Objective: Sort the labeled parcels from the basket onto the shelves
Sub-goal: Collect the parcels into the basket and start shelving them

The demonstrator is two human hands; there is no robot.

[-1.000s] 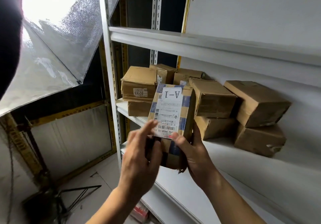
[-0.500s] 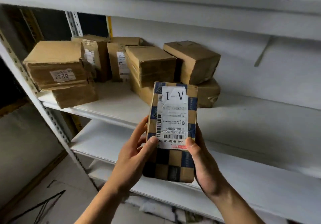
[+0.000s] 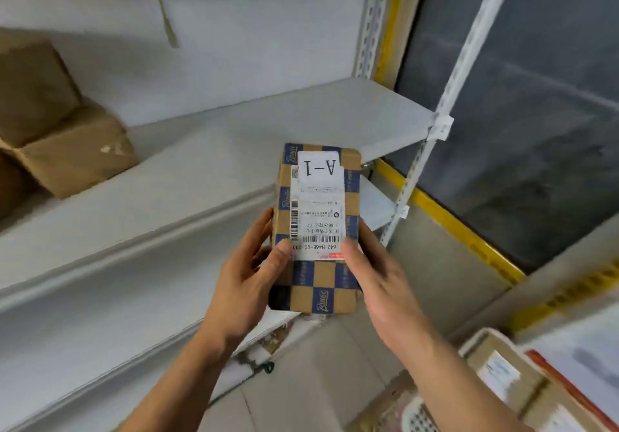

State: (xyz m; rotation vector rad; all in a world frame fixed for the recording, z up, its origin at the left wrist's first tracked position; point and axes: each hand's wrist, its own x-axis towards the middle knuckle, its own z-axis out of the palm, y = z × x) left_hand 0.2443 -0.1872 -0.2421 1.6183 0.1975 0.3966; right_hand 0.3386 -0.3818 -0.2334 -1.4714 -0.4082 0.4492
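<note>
Head view. A checkered blue-and-tan parcel point(image 3: 316, 230) is held upright at centre frame, its white shipping label marked "A-1" reading upside down. The left hand point(image 3: 249, 272) grips the parcel's left edge, thumb pressed on the label's lower corner and fingers curled behind. The right hand point(image 3: 375, 275) clamps the right edge likewise, thumb on the front face.

The parcel hangs in front of the lip of a white shelf point(image 3: 207, 177), whose bare surface runs from 9 o'clock to 2 o'clock and ends at a perforated upright post point(image 3: 432, 150). At 9 o'clock, stacked brown cardboard boxes point(image 3: 63, 143) occupy the shelf's left end, well apart from the parcel. A lower shelf point(image 3: 100, 317) lies beneath, from 8 o'clock toward centre. A yellow floor rail point(image 3: 449, 220) runs diagonally at 3 o'clock, beyond the post. At 5 o'clock, further labelled parcels point(image 3: 502, 374) lie in a container whose form is blurred.
</note>
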